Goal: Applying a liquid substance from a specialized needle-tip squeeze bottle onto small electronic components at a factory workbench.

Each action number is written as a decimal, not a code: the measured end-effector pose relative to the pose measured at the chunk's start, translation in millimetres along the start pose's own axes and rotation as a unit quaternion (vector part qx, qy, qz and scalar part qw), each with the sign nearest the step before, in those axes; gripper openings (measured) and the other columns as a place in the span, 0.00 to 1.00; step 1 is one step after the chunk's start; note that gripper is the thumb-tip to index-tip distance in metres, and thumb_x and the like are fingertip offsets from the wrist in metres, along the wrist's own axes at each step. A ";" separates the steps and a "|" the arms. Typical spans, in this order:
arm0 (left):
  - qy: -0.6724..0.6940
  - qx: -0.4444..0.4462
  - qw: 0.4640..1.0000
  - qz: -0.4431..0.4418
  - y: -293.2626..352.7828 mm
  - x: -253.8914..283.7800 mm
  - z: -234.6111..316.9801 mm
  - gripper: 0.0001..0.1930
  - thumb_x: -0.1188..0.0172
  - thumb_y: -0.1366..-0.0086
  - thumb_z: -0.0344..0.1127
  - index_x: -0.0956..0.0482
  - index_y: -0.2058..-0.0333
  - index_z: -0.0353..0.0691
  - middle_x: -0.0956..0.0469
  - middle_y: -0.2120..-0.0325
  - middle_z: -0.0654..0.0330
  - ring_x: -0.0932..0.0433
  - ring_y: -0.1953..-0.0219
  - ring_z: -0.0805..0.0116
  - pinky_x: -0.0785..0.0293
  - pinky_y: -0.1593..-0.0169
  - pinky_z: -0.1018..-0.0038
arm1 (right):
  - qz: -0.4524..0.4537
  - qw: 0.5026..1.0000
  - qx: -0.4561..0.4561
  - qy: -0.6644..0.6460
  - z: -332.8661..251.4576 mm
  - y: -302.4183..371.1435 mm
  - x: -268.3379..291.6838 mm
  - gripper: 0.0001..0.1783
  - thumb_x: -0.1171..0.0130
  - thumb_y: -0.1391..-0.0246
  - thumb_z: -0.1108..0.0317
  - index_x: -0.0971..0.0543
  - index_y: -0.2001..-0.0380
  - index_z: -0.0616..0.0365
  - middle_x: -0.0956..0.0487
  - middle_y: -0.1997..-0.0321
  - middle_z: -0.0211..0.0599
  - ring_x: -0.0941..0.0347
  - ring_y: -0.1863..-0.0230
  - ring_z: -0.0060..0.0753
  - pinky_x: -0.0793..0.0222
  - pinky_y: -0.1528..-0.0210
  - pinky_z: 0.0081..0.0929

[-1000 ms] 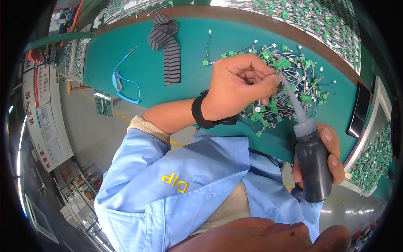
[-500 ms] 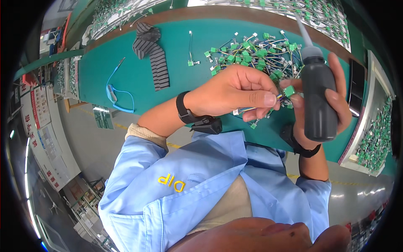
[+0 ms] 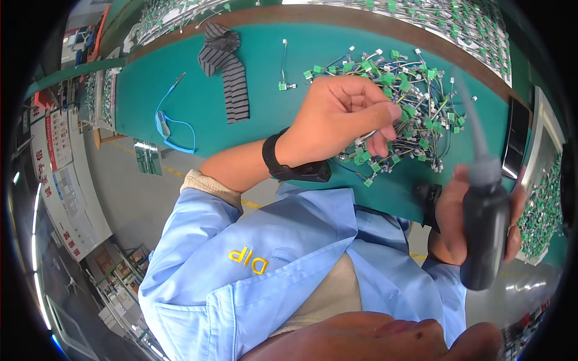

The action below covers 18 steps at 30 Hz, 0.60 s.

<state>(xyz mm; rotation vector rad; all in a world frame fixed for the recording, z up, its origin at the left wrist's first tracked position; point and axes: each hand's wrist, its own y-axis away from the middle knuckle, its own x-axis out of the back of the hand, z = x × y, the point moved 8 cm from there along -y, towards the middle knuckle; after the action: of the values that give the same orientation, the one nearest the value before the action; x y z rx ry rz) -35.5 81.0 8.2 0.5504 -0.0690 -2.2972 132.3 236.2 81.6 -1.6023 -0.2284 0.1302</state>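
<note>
My left hand (image 3: 343, 117) is closed in a pinch over the near left part of a heap of wired green connectors (image 3: 430, 129). At its fingertips is a green connector (image 3: 408, 111) with thin wires, partly hidden by the fingers and hard to separate from the heap. In my right hand (image 3: 450, 210) is a black squeeze bottle (image 3: 484, 234) with a long translucent nozzle (image 3: 472, 120) pointing up and away. The bottle is upright, near the table's right front edge, and slightly blurred. Bottle and connector are well apart.
On the green table (image 3: 198, 105) lie a single wired connector (image 3: 283, 66), a striped grey cloth tube (image 3: 235, 90) and a blue wrist strap with cord (image 3: 162, 125). A black phone (image 3: 515, 135) rests at the right. Trays full of connectors (image 3: 542, 207) stand right and behind.
My right hand has drawn the bottle back toward me and to the right, away from the connector. My left hand has shifted slightly up, over the heap.
</note>
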 end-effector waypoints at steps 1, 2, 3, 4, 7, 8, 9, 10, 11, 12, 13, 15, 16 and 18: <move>0.000 0.000 1.000 0.003 -0.5 0.5 -0.5 0.04 0.42 0.32 0.25 0.21 0.64 0.30 0.18 0.76 0.55 0.19 0.80 0.71 0.24 0.77 0.79 | 0.000 1.000 -0.001 -0.003 -3.1 0.9 -2.3 0.37 0.43 0.40 0.44 0.41 0.40 0.58 0.28 0.45 0.68 0.20 0.60 0.47 0.21 0.70 0.37; 0.004 0.000 1.000 0.012 -1.0 1.8 -1.1 0.04 0.41 0.33 0.26 0.21 0.66 0.30 0.18 0.76 0.55 0.19 0.79 0.71 0.25 0.77 0.79 | -0.002 0.988 -0.047 -0.148 -1.8 1.0 -7.3 0.37 0.43 0.40 0.44 0.41 0.40 0.58 0.28 0.46 0.68 0.20 0.63 0.48 0.23 0.72 0.36; 0.009 0.000 1.000 0.022 -1.4 3.0 -1.7 0.04 0.40 0.33 0.27 0.22 0.67 0.31 0.17 0.76 0.55 0.19 0.79 0.72 0.25 0.78 0.80 | -0.003 0.952 -0.092 -0.290 -1.3 1.8 -14.0 0.38 0.43 0.40 0.44 0.42 0.40 0.59 0.27 0.48 0.67 0.21 0.65 0.49 0.24 0.74 0.36; 0.013 0.000 0.999 0.030 -1.5 4.5 -2.2 0.05 0.39 0.34 0.27 0.22 0.68 0.31 0.17 0.76 0.56 0.18 0.79 0.72 0.26 0.78 0.80 | -0.004 0.895 -0.134 -0.425 0.4 4.4 -20.4 0.39 0.43 0.40 0.43 0.43 0.39 0.59 0.26 0.49 0.67 0.21 0.67 0.50 0.26 0.76 0.35; 0.008 -0.006 0.999 0.036 0.0 7.5 -1.5 0.05 0.39 0.34 0.27 0.22 0.68 0.32 0.17 0.76 0.56 0.18 0.79 0.72 0.26 0.78 0.80 | -0.100 0.911 -0.175 -0.361 4.0 15.3 -7.8 0.39 0.42 0.40 0.43 0.43 0.40 0.58 0.25 0.50 0.67 0.22 0.67 0.51 0.25 0.74 0.37; 0.007 -0.008 0.999 0.035 -0.7 6.6 -1.3 0.05 0.39 0.34 0.27 0.22 0.68 0.32 0.17 0.76 0.56 0.18 0.79 0.72 0.26 0.78 0.80 | -0.149 0.915 -0.193 -0.322 5.6 17.1 -10.0 0.39 0.42 0.41 0.42 0.43 0.40 0.58 0.25 0.50 0.67 0.22 0.67 0.52 0.25 0.73 0.37; 0.008 -0.008 0.999 0.033 -1.3 5.7 -1.3 0.05 0.39 0.34 0.27 0.22 0.68 0.32 0.17 0.76 0.56 0.18 0.79 0.72 0.26 0.78 0.80 | -0.149 0.915 -0.193 -0.321 5.2 15.1 -10.1 0.39 0.42 0.41 0.42 0.43 0.40 0.58 0.25 0.50 0.67 0.22 0.67 0.52 0.25 0.73 0.37; 0.003 -0.011 0.999 0.032 -1.7 4.7 -0.5 0.04 0.40 0.34 0.27 0.22 0.67 0.31 0.17 0.76 0.56 0.19 0.80 0.72 0.26 0.78 0.80 | -0.159 0.911 -0.206 -0.320 4.2 11.1 -14.2 0.39 0.42 0.41 0.42 0.43 0.40 0.57 0.25 0.50 0.67 0.22 0.65 0.52 0.25 0.71 0.39; -0.003 -0.016 0.999 0.033 -1.2 4.5 0.1 0.04 0.40 0.34 0.26 0.21 0.66 0.31 0.18 0.76 0.56 0.19 0.80 0.72 0.26 0.78 0.80 | -0.168 0.906 -0.218 -0.320 2.6 7.6 -19.1 0.39 0.42 0.41 0.43 0.43 0.39 0.56 0.25 0.50 0.67 0.22 0.64 0.52 0.24 0.68 0.40; -0.008 -0.020 0.999 0.033 -0.9 4.5 0.5 0.03 0.41 0.33 0.25 0.21 0.65 0.30 0.18 0.76 0.56 0.20 0.81 0.72 0.26 0.79 0.80 | -0.177 0.901 -0.230 -0.321 2.4 6.9 -22.3 0.39 0.41 0.41 0.43 0.44 0.39 0.56 0.25 0.49 0.67 0.22 0.62 0.52 0.24 0.66 0.42; -0.009 -0.021 0.999 0.033 -0.7 4.6 0.2 0.03 0.41 0.33 0.25 0.21 0.65 0.30 0.18 0.76 0.56 0.20 0.81 0.72 0.26 0.79 0.80 | -0.177 0.901 -0.230 -0.321 2.2 7.3 -22.4 0.39 0.41 0.41 0.43 0.44 0.39 0.56 0.25 0.49 0.67 0.22 0.62 0.52 0.24 0.66 0.42; -0.009 -0.025 0.999 0.031 -0.5 4.4 -0.3 0.03 0.41 0.33 0.25 0.21 0.66 0.31 0.18 0.77 0.56 0.19 0.81 0.72 0.26 0.79 0.80 | -0.183 0.895 -0.236 -0.331 1.8 9.5 -23.8 0.39 0.41 0.41 0.43 0.44 0.39 0.55 0.25 0.48 0.67 0.22 0.59 0.52 0.24 0.62 0.43; -0.009 -0.027 0.999 0.030 -0.5 4.4 0.0 0.03 0.41 0.34 0.25 0.21 0.66 0.31 0.18 0.77 0.56 0.19 0.81 0.72 0.26 0.79 0.80 | -0.186 0.892 -0.238 -0.335 1.6 10.1 -24.7 0.39 0.41 0.41 0.43 0.44 0.39 0.55 0.25 0.48 0.68 0.22 0.57 0.52 0.24 0.61 0.44; -0.010 -0.026 0.999 0.031 -0.3 5.1 -0.2 0.03 0.41 0.34 0.25 0.21 0.66 0.31 0.18 0.77 0.56 0.19 0.81 0.72 0.26 0.79 0.80 | -0.185 0.892 -0.238 -0.337 0.9 10.1 -25.7 0.39 0.42 0.41 0.44 0.44 0.39 0.55 0.25 0.48 0.68 0.22 0.57 0.52 0.24 0.60 0.44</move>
<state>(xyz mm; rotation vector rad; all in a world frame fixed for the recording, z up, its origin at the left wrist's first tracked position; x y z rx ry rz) -38.8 77.7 6.1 0.4927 -0.0350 -2.2373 107.8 230.9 70.0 -1.9161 -1.1760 0.3557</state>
